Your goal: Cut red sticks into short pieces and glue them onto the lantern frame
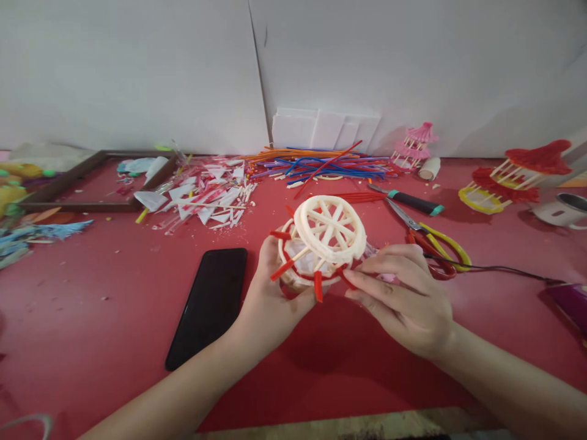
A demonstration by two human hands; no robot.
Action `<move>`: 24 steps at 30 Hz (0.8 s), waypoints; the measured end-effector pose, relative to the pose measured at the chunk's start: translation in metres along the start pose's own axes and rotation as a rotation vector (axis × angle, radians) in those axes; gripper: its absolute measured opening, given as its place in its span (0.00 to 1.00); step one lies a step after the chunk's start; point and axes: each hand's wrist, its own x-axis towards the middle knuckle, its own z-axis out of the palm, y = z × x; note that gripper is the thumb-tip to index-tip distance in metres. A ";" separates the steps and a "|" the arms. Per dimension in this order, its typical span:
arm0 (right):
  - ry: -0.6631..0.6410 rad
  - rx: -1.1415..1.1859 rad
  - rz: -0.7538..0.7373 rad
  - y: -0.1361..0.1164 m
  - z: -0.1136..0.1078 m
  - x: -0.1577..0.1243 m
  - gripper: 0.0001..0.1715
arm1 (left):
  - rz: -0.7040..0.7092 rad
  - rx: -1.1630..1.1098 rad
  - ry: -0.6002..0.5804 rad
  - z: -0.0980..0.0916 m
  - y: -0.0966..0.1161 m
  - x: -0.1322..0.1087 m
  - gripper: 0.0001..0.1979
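Note:
My left hand (270, 296) is wrapped round the lower left side of a round cream wheel-shaped frame (328, 229) with spokes and short red straw pieces sticking out of its rim. It holds the frame up above the red table (114, 305). My right hand (403, 299) is at the frame's lower right edge, fingers pressed together on one of the red straw pieces (346, 278). The frame's underside is hidden behind my hands.
A black phone (208, 305) lies left of my hands. Scissors with yellow and red handles (431, 241), a craft knife (410, 200) and a dark cable (499, 269) lie to the right. Coloured straws (316, 165), white scraps (202, 192), a wooden frame (82, 180) and finished straw models (513, 177) sit further back.

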 end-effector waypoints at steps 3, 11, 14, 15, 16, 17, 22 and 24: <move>0.009 -0.002 -0.011 0.000 0.000 0.000 0.13 | 0.015 0.016 -0.014 -0.001 -0.001 0.000 0.32; -0.017 -0.012 -0.030 0.001 0.000 -0.003 0.15 | 0.050 0.060 -0.014 -0.001 -0.002 0.000 0.33; -0.004 -0.016 -0.027 0.001 0.000 -0.003 0.14 | 0.054 0.050 -0.028 -0.001 -0.001 0.000 0.33; -0.001 -0.015 -0.026 0.001 0.000 -0.003 0.14 | 0.056 0.048 -0.033 -0.001 -0.001 0.000 0.33; -0.001 -0.012 -0.024 0.001 0.000 -0.003 0.14 | 0.057 0.047 -0.035 -0.002 -0.001 0.000 0.33; -0.003 -0.009 -0.022 0.001 0.000 -0.002 0.14 | 0.058 0.046 -0.039 -0.002 -0.001 0.000 0.33; -0.011 0.008 -0.017 0.000 0.000 -0.001 0.13 | 0.047 0.047 -0.041 -0.003 -0.002 -0.001 0.33; -0.015 0.006 -0.008 0.000 0.000 -0.001 0.12 | 0.046 0.039 -0.040 -0.002 -0.001 -0.001 0.33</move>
